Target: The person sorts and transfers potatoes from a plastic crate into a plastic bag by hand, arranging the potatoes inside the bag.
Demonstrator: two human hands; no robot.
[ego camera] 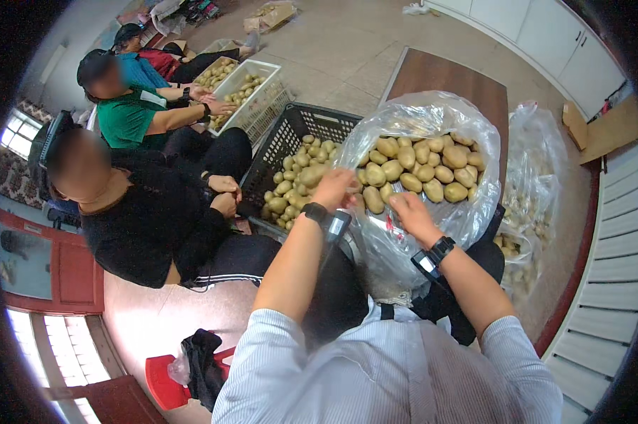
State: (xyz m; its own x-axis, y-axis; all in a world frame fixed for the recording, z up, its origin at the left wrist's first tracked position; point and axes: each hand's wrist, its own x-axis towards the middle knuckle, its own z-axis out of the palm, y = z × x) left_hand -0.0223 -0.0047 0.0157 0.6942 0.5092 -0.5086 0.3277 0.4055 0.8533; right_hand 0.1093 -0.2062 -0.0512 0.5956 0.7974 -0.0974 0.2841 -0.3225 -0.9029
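Note:
A clear plastic bag [483,119] stands wide-mouthed before me with many potatoes [426,172] inside. My left hand [337,189] is blurred at the bag's left rim, above the edge of a black plastic crate [324,111]. Just left of its fingers shows a larger, blurred potato [312,175]; whether the hand touches it I cannot tell. Smaller potatoes [284,188] lie in the crate. My right hand [415,216] reaches over the bag's near side, fingertips close to the front potatoes, with nothing seen in its grasp. Both wrists wear dark bands with small devices.
On my left sits a person in black [154,228], hands together by the crate. Beyond, a person in green [130,114] reaches into a white crate [268,79] of potatoes. A brown board [446,74] lies behind the bag. More bagged potatoes [528,206] stand right. A red stool [165,381] is behind left.

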